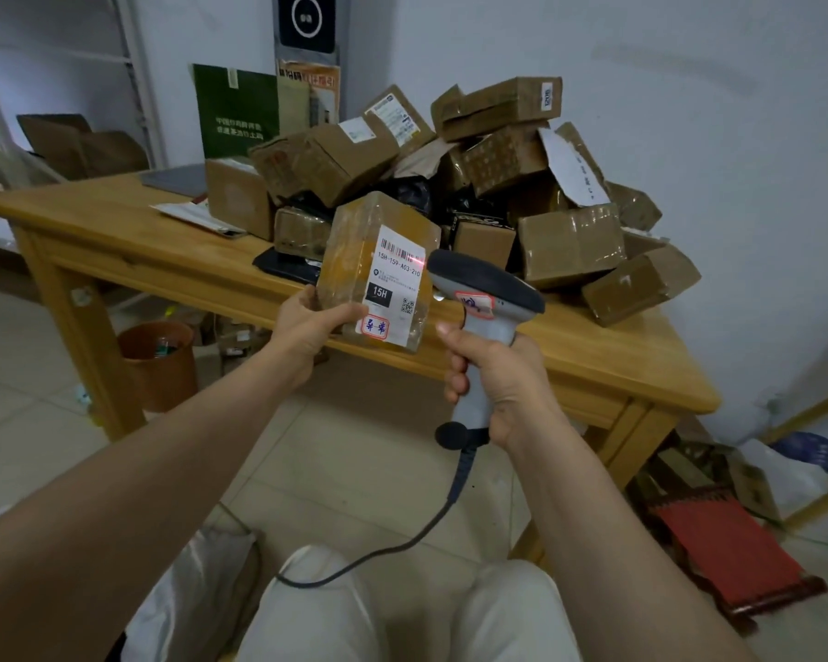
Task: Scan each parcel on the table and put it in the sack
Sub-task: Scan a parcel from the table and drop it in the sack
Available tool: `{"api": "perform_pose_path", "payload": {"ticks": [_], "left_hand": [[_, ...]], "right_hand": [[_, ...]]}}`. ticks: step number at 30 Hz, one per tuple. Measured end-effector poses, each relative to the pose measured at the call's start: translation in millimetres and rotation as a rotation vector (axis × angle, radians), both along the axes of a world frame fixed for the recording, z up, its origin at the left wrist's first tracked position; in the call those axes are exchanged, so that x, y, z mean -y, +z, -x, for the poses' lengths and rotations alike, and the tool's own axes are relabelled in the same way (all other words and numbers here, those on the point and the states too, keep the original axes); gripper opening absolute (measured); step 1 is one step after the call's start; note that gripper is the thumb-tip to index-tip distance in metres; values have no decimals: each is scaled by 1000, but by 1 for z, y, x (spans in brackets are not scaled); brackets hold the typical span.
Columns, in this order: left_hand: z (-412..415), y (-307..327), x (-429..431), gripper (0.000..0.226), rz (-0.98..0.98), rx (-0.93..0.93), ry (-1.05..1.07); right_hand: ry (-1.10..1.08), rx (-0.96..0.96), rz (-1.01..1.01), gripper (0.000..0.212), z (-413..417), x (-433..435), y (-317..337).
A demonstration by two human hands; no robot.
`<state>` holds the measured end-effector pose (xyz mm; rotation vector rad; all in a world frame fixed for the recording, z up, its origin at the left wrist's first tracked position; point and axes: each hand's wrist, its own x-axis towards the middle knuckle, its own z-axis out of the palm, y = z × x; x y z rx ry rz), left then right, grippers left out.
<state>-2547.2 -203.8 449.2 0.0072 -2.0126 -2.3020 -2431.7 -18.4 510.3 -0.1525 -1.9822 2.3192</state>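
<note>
My left hand (309,324) holds a small taped cardboard parcel (354,246) upright in front of the table, its white label facing me. My right hand (500,379) grips a grey handheld scanner (486,291) by its handle, the dark head pointing at the label. A red scan line lies across the barcode at the label's top. A pile of several brown parcels (474,183) covers the back right of the wooden table (173,241). A white sack (192,594) lies on the floor at my lower left, partly hidden by my left arm.
The scanner's cable (402,542) curls down over my knees. An orange bin (161,363) stands under the table at left. A red folding stool (732,551) and boxes crowd the floor at right. Papers and a green board sit at the table's back left.
</note>
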Motion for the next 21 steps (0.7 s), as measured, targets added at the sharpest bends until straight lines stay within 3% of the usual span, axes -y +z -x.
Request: {"api": "perform_pose_path", "payload": {"ticks": [2,7,12,18,21], "left_hand": [[1,-2,4,86,10,-1,6],[1,-10,19,58,0,-12,51],[-13,-21,46,75,-113,26,92],[-53,-81,97,34,-353,217,390],[-78,-126,131,36,-393,297,533]], "right_hand": [[2,-4,2,19,1,3,0],[23,6,3,19,3,17,-3],[95,56,121,18,10,38,-13],[266,244,118,16,22,92,-54],[334,353,101,16,28,124,-84]]}}
